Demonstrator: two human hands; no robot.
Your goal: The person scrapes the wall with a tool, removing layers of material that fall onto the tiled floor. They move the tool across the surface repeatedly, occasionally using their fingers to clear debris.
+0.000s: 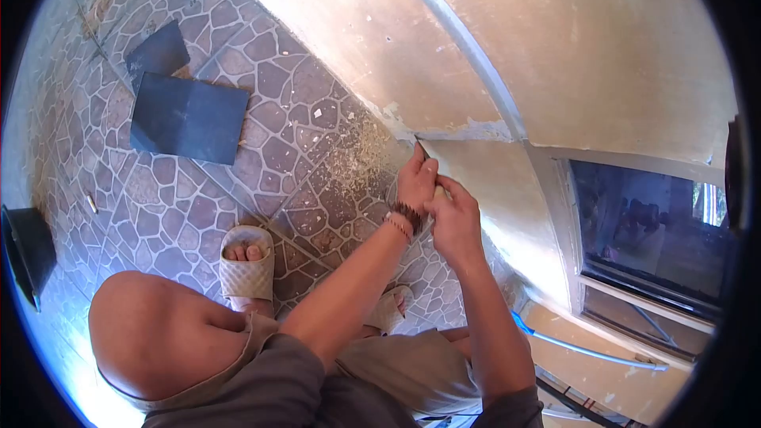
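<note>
Clearly, our left hand [415, 184] grips the scraper [421, 149] near its blade and our right hand [453, 220] closes over its handle, the tip resting on the chipped plaster edge [468, 131] low on the wall [372, 40], so a too strong push may make it slip and cut our left hand.

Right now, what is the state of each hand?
Left hand: closed on the scraper.
Right hand: closed on the same scraper.

Two dark tiles [190, 115] lie on the stone-patterned floor [158, 206], well apart from the window [650, 230].
</note>
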